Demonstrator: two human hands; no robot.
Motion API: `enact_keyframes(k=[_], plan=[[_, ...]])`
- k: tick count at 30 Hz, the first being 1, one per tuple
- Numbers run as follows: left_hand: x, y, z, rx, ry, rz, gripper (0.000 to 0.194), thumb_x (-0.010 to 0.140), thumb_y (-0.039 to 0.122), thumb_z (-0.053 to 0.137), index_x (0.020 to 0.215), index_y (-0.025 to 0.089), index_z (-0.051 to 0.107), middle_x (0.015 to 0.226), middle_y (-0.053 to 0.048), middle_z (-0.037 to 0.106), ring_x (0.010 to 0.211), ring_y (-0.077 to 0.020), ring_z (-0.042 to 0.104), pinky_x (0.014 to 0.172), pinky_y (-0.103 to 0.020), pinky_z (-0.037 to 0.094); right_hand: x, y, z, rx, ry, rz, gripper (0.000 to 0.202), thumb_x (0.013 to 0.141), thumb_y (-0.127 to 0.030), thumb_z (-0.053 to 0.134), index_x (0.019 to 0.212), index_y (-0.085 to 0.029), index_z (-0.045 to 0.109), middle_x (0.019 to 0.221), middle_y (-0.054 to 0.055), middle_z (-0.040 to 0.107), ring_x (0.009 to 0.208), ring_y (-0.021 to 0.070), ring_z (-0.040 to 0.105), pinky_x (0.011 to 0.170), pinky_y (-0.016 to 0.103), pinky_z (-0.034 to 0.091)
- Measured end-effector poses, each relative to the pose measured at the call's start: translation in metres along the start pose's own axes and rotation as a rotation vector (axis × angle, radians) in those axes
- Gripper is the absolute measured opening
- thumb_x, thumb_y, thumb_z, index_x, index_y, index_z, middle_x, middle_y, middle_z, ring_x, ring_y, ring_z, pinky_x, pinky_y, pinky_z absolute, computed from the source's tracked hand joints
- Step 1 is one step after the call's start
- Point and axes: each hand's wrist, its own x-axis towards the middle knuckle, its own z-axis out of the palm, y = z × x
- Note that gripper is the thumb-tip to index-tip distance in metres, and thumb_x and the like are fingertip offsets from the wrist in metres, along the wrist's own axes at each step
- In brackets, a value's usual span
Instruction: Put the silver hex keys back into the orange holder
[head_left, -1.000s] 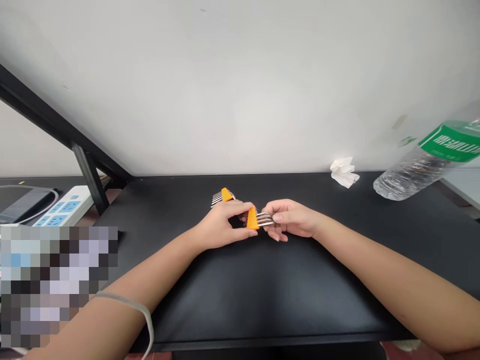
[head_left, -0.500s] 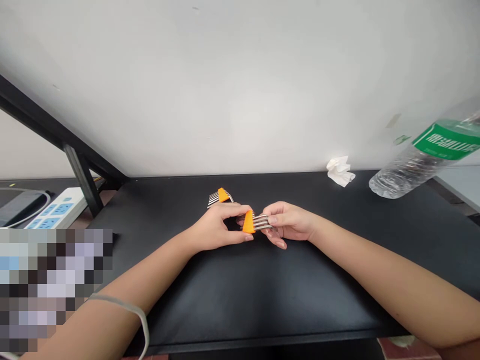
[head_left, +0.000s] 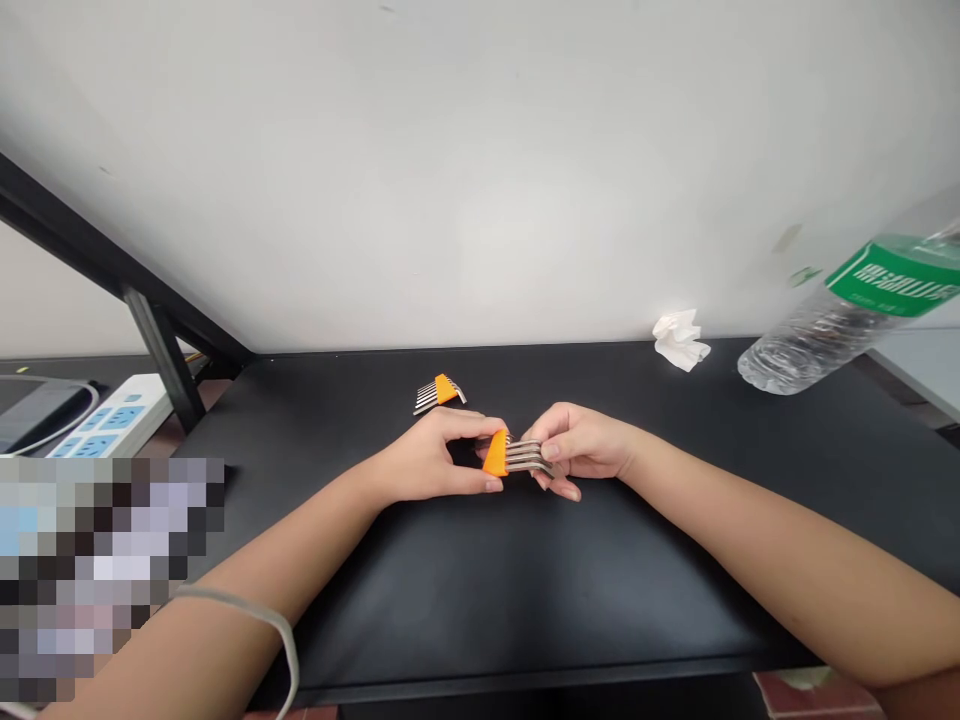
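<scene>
My left hand [head_left: 442,455] is closed round an orange hex key holder [head_left: 496,455], thumb below and fingers above. Several silver hex keys [head_left: 527,458] stick out of its right side, their bent ends turned toward my right hand [head_left: 574,447]. The thumb and fingers of that hand pinch the bent ends, while its lower fingers hang loosely beneath. Just beyond my left hand, a second orange holder [head_left: 446,387] with a fan of silver hex keys lies on the black table [head_left: 525,590]. The far ends of the held keys are hidden behind my left fingers.
A clear plastic bottle [head_left: 817,335] with a green label leans at the right. Crumpled white tissue [head_left: 681,340] lies by the wall. On the left are a power strip [head_left: 112,415] and a black metal frame bar [head_left: 161,345]; a blurred patch covers the lower left.
The held holder has shifted slightly down, and more of its keys shows at the right. My right hand has slid a little to the right. The second holder stays on the table.
</scene>
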Motion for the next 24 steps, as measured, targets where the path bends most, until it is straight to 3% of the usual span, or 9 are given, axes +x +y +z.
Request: enact_keyframes(k=[6, 10, 16, 21, 24], plan=[[-0.001, 0.002, -0.001, 0.039, 0.008, -0.034, 0.024, 0.081, 0.036, 0.08, 0.09, 0.018, 0.067, 0.078, 0.001, 0.056, 0.073, -0.0136, 0.051, 0.07, -0.026, 0.043, -0.003, -0.006, 0.004, -0.121, 0.046, 0.113, 0.033, 0.081, -0.039, 0.085, 0.089, -0.008, 0.076, 0.078, 0.008, 0.075, 0.054, 0.0163, 0.071, 0.051, 0.024, 0.058], [-0.002, -0.003, -0.005, 0.105, 0.072, -0.073, 0.023, 0.082, 0.037, 0.079, 0.088, 0.019, 0.065, 0.074, 0.003, 0.05, 0.069, -0.0121, 0.047, 0.067, -0.026, 0.04, -0.003, -0.009, 0.006, -0.146, 0.177, 0.04, 0.03, 0.085, -0.038, 0.082, 0.083, -0.009, 0.073, 0.07, 0.005, 0.071, 0.051, 0.0134, 0.067, 0.049, 0.023, 0.056], [-0.003, -0.011, -0.008, 0.331, 0.276, -0.094, 0.024, 0.083, 0.042, 0.076, 0.089, 0.021, 0.066, 0.068, 0.005, 0.05, 0.065, -0.0112, 0.042, 0.068, -0.026, 0.038, 0.001, -0.008, 0.0, -0.035, 0.396, -0.074, 0.032, 0.087, -0.041, 0.08, 0.08, -0.012, 0.069, 0.069, 0.0, 0.065, 0.048, 0.009, 0.06, 0.043, 0.02, 0.047], [-0.004, -0.018, -0.009, 0.211, 0.325, -0.186, 0.025, 0.081, 0.043, 0.075, 0.089, 0.021, 0.066, 0.071, 0.005, 0.048, 0.065, -0.0109, 0.041, 0.063, -0.024, 0.038, -0.005, -0.017, -0.008, -0.016, 0.497, -0.122, 0.034, 0.085, -0.043, 0.082, 0.078, -0.014, 0.066, 0.068, -0.001, 0.06, 0.049, 0.0063, 0.052, 0.044, 0.019, 0.041], [-0.005, -0.02, -0.009, 0.263, 0.352, -0.222, 0.021, 0.081, 0.039, 0.073, 0.088, 0.021, 0.065, 0.071, 0.005, 0.048, 0.065, -0.0105, 0.041, 0.063, -0.024, 0.038, -0.007, -0.025, -0.008, -0.103, 0.61, -0.05, 0.038, 0.082, -0.047, 0.083, 0.077, -0.014, 0.065, 0.066, -0.002, 0.058, 0.049, 0.0053, 0.049, 0.043, 0.018, 0.038]])
